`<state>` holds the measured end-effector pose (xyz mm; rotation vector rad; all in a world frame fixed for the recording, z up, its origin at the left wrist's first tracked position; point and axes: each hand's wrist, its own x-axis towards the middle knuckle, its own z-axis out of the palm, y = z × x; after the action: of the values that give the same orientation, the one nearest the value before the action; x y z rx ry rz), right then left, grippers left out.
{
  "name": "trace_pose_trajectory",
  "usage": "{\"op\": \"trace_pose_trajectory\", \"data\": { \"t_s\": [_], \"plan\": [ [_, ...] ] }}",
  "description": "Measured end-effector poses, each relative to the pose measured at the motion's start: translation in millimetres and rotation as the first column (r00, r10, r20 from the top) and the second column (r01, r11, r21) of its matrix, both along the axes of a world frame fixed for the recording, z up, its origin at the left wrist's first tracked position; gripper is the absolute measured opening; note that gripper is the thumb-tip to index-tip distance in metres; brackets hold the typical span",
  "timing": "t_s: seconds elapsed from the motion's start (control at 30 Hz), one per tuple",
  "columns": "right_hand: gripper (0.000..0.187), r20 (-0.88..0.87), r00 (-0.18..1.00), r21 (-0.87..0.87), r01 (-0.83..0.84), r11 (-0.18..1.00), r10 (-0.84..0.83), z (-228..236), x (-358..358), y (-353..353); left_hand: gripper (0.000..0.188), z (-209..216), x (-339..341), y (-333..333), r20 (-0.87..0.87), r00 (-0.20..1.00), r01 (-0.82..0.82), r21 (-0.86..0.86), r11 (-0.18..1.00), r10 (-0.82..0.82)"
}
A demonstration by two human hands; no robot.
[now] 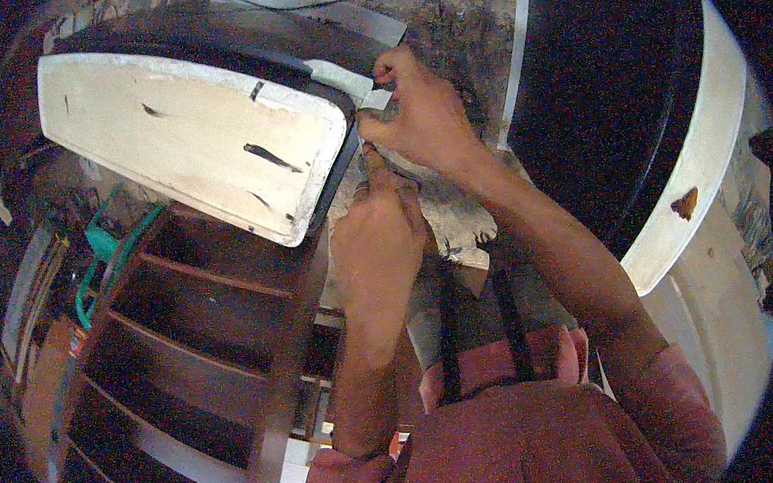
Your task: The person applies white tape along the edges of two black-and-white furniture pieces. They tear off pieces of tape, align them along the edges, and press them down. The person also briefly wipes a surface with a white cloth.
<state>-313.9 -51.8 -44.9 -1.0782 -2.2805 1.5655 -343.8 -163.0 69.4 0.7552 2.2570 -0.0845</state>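
Observation:
A cream, padded-looking panel [194,138] with rounded corners, a white rim and a black side lies at the upper left. Along its black side, near the upper right corner, runs a white strip [341,78] with a loose folded end [377,99]. My right hand [423,115] is beside that corner, fingers curled and thumb pointing at the panel, closed on the strip's end. Just below, my left hand [377,233] has its index finger raised toward the same edge and its other fingers bent. What lies under its fingertips is hidden.
Below the panel stands a brown wooden frame [198,271] with several open compartments. A green object [103,239] is at its left. A large black piece [607,86] with a curved cream edge [700,160] fills the right. Torn, worn material [465,228] lies beneath my hands.

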Motion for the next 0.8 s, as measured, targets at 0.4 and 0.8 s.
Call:
{"op": "trace_pose_trajectory", "data": {
  "t_s": [0.4, 0.8],
  "plan": [
    [0.057, 0.114, 0.988, -0.220, -0.074, 0.973, 0.101, 15, 0, 23, 0.042, -5, -10, -18, 0.052, 0.953, -0.303, 0.207, 0.930, 0.298],
    [0.055, 0.069, 0.971, -0.211, -0.210, 0.955, 0.229, 0, 3, 33, 0.033, -28, -8, -38, 0.037, 0.923, -0.382, 0.225, 0.896, 0.384]
  ]
}}
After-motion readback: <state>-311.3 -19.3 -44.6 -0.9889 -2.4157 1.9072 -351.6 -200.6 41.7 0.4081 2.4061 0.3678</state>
